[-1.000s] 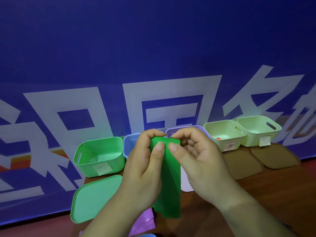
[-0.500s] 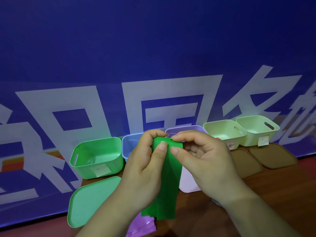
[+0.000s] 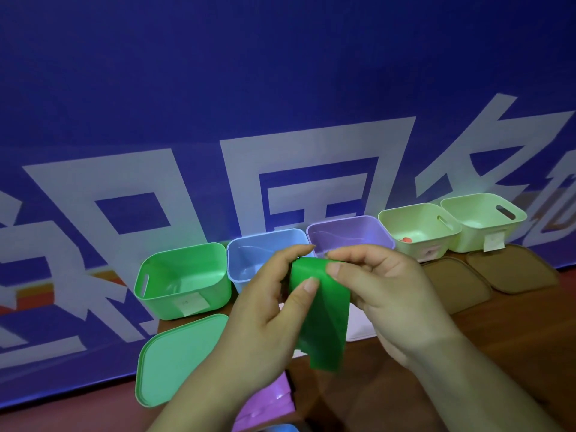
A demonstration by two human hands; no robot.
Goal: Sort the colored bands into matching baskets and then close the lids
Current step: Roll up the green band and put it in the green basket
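Both hands, left hand [image 3: 265, 310] and right hand [image 3: 386, 294], are pinching the green band [image 3: 324, 322]; the green basket [image 3: 184, 280] is sitting empty, lids are lying off, sorting is barely starting.

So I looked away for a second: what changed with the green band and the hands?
Both hands, left and right, kept hold of the green band and folded its top over, so the hanging tail got shorter. Nothing was let go. The green basket and its lid stayed put.

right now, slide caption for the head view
Both hands fold a green band before five open baskets.
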